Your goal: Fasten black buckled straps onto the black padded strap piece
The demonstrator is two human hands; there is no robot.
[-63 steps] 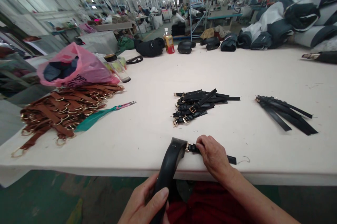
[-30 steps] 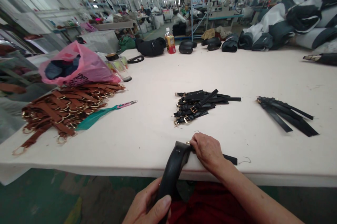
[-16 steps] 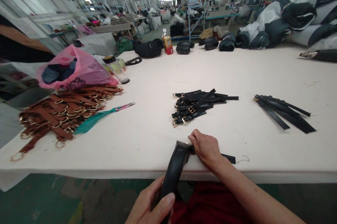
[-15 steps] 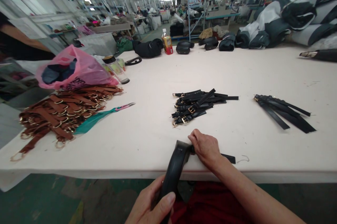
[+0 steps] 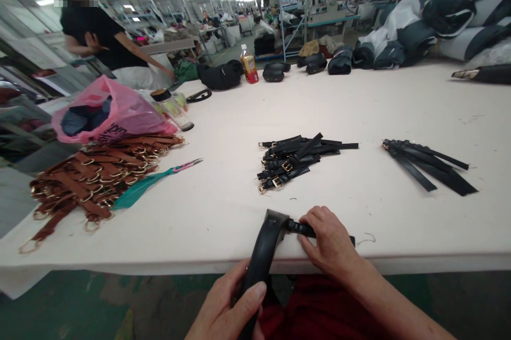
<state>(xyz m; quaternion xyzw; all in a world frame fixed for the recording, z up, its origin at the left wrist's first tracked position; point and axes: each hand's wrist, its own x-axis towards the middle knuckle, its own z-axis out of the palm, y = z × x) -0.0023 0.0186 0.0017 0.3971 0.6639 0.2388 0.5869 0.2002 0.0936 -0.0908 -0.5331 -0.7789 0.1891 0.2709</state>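
1. Two hands share this job, so take the left hand [image 5: 229, 311] first: it is closed around the lower end of the wide black strap [image 5: 261, 255], below the worktop [image 5: 223, 116] edge, thumb pressed across its face. Grip low like that, so the strap's upper end lies flat on the worktop.
2. Left of the wide black strap and further back, the brown straps [image 5: 91, 175] with brass rings lie heaped, a green-handled tool [image 5: 155, 177] just beside them and a pink bag [image 5: 107, 111] behind; a person in black stands beyond. Keep your elbow away from that heap.
3. At the wide black strap's upper end, the small buckled strap [image 5: 299, 229] meets it right at the near edge of the worktop. By my reading, the step in hand is joining or adjusting these two, so line the narrow piece up squarely with the wide end before you press or pull.
4. Just right of the wide black strap, your right hand [image 5: 329, 241] lies closed over the small buckled strap, fingertips pinching it near the buckle, its tail poking out past the hand. Pinch close to the buckle for control.
5. Behind the wide black strap sits the pile of black buckled straps [image 5: 297, 159]; well to its right, the plain black strips [image 5: 429, 167]. Both stay untouched for now.
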